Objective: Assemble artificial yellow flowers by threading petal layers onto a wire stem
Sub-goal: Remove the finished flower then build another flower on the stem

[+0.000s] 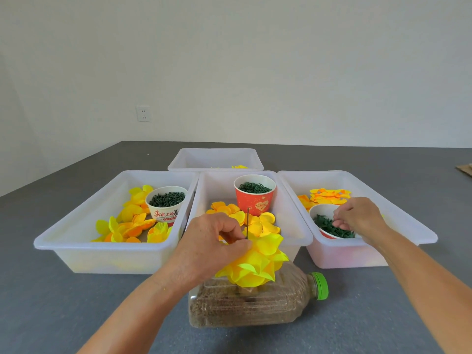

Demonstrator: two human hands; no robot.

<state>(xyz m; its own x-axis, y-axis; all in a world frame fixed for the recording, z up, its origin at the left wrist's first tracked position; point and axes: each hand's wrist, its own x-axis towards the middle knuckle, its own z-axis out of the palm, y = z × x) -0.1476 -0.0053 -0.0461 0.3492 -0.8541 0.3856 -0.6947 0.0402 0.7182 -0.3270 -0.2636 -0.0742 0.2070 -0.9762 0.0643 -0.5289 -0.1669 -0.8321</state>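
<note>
I have my left hand (pixel 217 241) pinching the wire stem (pixel 248 223) just above the stacked yellow petal layers (pixel 255 261), thumb and forefinger closed on it so the half-built flower stands over the grain-filled bottle (pixel 255 302) lying on its side on the grey table (pixel 63 302). The bare end of the wire points straight up in front of the red cup (pixel 255 198) in the middle tray (pixel 301 236).

My right hand (pixel 357 217) is down in the white cup (pixel 321 213) in the right tray (pixel 421 233), fingers curled into the dark green pieces (pixel 329 226). From this angle I think the fingertips are pinching one, but they are bunched together and I cannot tell whether anything is actually caught.

The risks from here: if I lift two green pieces stuck together, one drops on the way across or both jam on the wire. If my left pinch slackens while I look right, the petal layers can slide or fan apart, and the stem can tilt so the small hole misses the tip. A hurried pull could also tip the white cup, which sits close to the tray's near wall.
</note>
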